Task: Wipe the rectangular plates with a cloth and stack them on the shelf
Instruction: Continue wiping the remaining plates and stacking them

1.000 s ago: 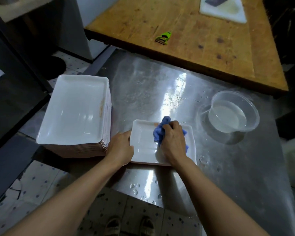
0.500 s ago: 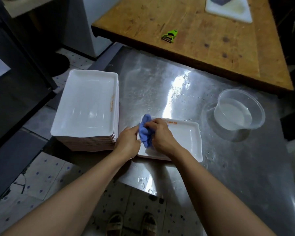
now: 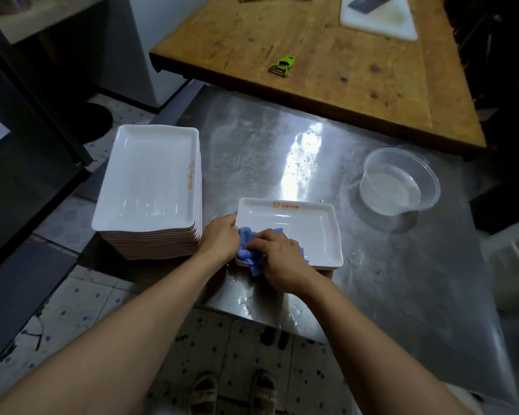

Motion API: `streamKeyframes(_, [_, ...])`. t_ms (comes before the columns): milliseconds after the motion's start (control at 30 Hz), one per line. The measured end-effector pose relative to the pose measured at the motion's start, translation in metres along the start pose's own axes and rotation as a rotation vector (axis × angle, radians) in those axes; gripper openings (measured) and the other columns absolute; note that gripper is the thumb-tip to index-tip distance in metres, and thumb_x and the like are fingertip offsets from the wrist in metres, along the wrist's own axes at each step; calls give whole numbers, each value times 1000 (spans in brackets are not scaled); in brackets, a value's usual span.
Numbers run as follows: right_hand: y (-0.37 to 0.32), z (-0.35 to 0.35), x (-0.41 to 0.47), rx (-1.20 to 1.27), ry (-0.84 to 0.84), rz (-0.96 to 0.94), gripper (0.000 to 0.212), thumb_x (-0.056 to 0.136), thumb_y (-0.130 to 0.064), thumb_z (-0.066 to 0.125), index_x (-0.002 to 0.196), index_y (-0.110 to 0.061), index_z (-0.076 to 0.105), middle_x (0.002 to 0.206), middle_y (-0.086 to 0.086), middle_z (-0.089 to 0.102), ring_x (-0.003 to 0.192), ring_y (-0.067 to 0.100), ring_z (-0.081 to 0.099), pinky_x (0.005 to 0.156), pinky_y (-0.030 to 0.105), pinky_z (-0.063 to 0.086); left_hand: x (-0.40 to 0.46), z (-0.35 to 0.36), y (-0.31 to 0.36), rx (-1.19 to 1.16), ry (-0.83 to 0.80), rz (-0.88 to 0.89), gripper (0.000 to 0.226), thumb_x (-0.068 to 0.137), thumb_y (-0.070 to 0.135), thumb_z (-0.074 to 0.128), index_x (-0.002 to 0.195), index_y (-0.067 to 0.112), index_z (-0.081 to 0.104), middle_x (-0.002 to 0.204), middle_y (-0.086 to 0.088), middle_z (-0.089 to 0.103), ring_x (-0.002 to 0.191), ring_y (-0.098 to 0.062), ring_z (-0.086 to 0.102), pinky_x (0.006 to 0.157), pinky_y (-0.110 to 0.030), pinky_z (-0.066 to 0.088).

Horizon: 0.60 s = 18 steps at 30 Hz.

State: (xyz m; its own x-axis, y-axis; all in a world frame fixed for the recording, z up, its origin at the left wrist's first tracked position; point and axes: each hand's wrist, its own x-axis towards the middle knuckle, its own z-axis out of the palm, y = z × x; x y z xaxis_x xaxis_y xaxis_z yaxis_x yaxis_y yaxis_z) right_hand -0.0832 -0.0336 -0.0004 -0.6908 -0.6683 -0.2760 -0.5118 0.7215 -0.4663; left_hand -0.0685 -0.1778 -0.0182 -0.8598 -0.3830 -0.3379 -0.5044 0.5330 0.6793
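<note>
One white rectangular plate (image 3: 294,232) lies beside one stack of plates (image 3: 150,190); the right hand (image 3: 277,259), gripping the blue cloth (image 3: 246,250), has slid to the near-left corner, where the left hand (image 3: 221,239) still holds the rim.

Blue cloth (image 3: 247,250), white plate (image 3: 300,232) with orange print.

Plate stack (image 3: 147,187) left of single plate (image 3: 297,229) on steel table (image 3: 402,280); tub (image 3: 399,184) far right, wooden bench (image 3: 327,55) behind.

Steel table (image 3: 282,139) — plate stack (image 3: 150,187), single plate (image 3: 306,229), bowl (image 3: 402,181).
</note>
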Motion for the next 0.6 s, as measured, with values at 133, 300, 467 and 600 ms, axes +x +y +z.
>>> streamKeyframes(133, [12,-2,-15,-85,60,63,31,83,-16,60,113,-23,59,124,0,47,111,24,46,84,32,24,1,8,4,176,43,10,31,89,14,49,118,10,60,120,-17,60,108,-36,55,84,-35,43])
streamKeyframes(300, [41,-15,-33,-123,140,211,25,83,-10,54,105,-19,63,115,3,50,107,25,47,84,33,25,4,14,2,265,64,0,35,85,13,52,119,13,59,119,-15,59,106,-36,55,82,-35,44])
streamKeyframes(467, [79,-24,-28,-110,224,309,25,77,-5,56,99,-13,65,110,7,50,98,30,54,73,28,32,7,14,4,264,81,25,33,82,8,53,113,9,63,112,-15,63,102,-36,57,78,-34,43])
streamKeyframes(600, [95,-29,3,-145,273,303,31,85,-7,53,115,-6,56,121,12,46,104,31,52,73,28,35,8,15,6,260,80,47,30,80,3,54,109,4,64,109,-16,64,100,-35,57,74,-31,41])
